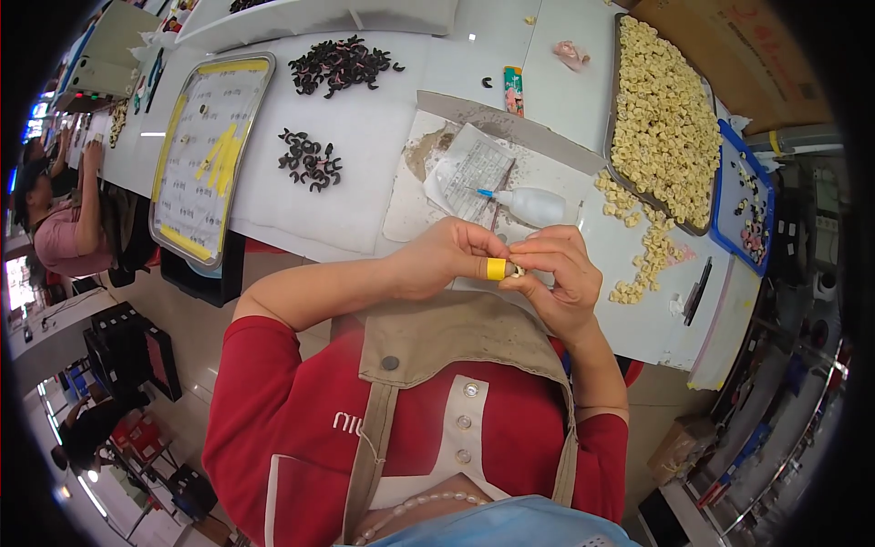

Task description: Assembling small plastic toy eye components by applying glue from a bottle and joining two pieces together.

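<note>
My left hand (436, 262) and my right hand (563, 276) meet over the near edge of the white table. Yellow tape (496, 269) is wrapped round my left thumb. Both sets of fingers are pinched together on a small cream-coloured piece (518, 272), mostly covered by the fingertips. Just beyond my hands lies a white squeeze bottle (533, 206) with a blue tip, on its side. It rests by a printed paper slip (470, 168) in a shallow, stained cardboard tray (407, 202).
Cream pieces heap a metal tray (612, 118) at right, and more spill beside it. A blue tray (768, 196) and a black pen-like tool (698, 292) lie near. Black curved pieces (339, 67) form two piles. At left stands a paper-lined tray (264, 77); another person (68, 223) sits beyond.
</note>
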`<state>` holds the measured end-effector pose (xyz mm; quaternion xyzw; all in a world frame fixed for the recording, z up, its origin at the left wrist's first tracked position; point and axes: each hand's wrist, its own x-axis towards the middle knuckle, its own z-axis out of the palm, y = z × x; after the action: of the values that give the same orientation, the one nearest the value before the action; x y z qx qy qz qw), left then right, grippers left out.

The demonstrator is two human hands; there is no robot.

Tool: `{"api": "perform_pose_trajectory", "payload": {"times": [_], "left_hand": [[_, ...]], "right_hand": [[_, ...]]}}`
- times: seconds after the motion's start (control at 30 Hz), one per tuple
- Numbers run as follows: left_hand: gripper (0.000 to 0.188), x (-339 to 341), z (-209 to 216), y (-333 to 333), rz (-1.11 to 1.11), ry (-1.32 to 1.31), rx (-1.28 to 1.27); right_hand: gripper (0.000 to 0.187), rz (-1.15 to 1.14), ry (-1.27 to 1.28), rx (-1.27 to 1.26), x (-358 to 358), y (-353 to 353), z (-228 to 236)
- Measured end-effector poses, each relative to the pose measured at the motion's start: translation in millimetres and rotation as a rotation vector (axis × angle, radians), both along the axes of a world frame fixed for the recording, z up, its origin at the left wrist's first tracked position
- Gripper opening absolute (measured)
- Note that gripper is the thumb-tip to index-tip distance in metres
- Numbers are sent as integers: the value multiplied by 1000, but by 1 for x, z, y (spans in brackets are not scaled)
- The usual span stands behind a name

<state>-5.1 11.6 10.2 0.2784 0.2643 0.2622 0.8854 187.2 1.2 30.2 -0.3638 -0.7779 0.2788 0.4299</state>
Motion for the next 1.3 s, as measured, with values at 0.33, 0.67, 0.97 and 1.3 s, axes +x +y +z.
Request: {"api": "perform_pose_trajectory", "payload": {"times": [0.33,0.67,0.97,1.3], "left_hand": [[32,10,1,-9,5,-296,-219],[30,11,-1,-6,10,-317,-219],[31,8,-4,-7,48,-359,-217],[29,-74,-3,10,425,28,72]], "right_hand": [[25,-10,72,-133,-11,1,13],[32,-49,-65,-20,-9,-1,13],[32,-28,-102,-39,-13,2,11],[29,-108,-60,-90,-5,-1,7]]}}
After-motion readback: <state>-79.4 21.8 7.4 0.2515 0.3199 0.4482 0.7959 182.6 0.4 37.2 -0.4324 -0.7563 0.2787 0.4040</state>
